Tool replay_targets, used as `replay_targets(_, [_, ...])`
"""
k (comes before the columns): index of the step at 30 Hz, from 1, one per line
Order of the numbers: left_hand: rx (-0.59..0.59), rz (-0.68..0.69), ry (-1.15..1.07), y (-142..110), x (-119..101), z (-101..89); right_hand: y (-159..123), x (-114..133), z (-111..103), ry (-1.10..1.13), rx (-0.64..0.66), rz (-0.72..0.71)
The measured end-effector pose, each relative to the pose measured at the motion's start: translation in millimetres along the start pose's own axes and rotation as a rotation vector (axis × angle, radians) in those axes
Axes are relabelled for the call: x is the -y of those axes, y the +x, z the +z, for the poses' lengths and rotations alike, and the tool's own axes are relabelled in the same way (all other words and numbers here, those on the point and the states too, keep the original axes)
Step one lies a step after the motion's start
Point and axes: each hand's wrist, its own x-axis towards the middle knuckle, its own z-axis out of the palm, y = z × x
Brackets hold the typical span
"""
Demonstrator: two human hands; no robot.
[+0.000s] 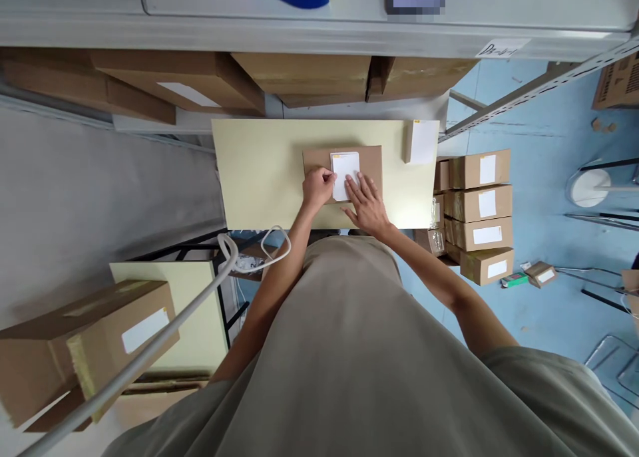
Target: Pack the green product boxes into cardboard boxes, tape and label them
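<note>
A small brown cardboard box lies on the pale yellow table in front of me. A white label with a small yellow mark at its top sits flat on the box's upper face. My left hand is closed, its thumb and finger pinched at the label's left edge. Fingers spread and flat, my right hand rests on the label's lower right part and on the box beside it. What lies under the right fingers is hidden.
A white stack of labels stands at the pale table's right end. Labelled boxes are piled on the right. Shelving with cartons runs along the far side. Larger cartons and a grey pole are at left.
</note>
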Motion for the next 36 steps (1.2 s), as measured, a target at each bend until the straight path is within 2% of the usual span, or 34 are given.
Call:
replay_targets(3, [-0.001, 0.000, -0.004, 0, 0, 0.2, 5, -5, -7, 0.031, 0.030, -0.040])
replay_targets(7, [-0.008, 0.004, -0.015, 0, 1, 1.1, 13, -11, -18, 0.037, -0.062, 0.084])
replay_targets(10, [-0.010, 0.013, -0.018, 0, 2, 1.4, 17, -12, -20, 0.044, -0.009, 0.034])
replay_targets(12, [-0.008, 0.010, -0.016, 1, 2, 1.4, 19, -13, -20, 0.038, 0.011, 0.008])
replay_targets(16, [-0.008, 0.014, -0.008, 2, 3, 1.7, 21, -17, -16, 0.000, -0.090, 0.083])
replay_targets(21, [-0.028, 0.035, -0.006, 2, 5, 2.9, 22, -22, -4, 0.014, -0.120, -0.063])
replay_targets(24, [-0.038, 0.040, -0.018, 2, 7, 3.8, 24, -23, -1, -0.019, -0.185, 0.000])
replay_targets(26, [-0.045, 0.049, -0.028, 3, 8, 4.5, 25, -21, -2, -0.026, -0.169, 0.014])
replay_targets(29, [-0.052, 0.063, -0.042, 4, 10, 5.7, 28, -17, -4, -0.005, -0.112, -0.039])
replay_targets(33, [-0.072, 0.074, -0.045, 4, 13, 8.5, 33, -15, -9, 0.030, -0.184, 0.024])
replay_targets(36, [-0.094, 0.108, -0.059, 3, 15, 12.2, 35, -15, -10, 0.089, -0.145, -0.012])
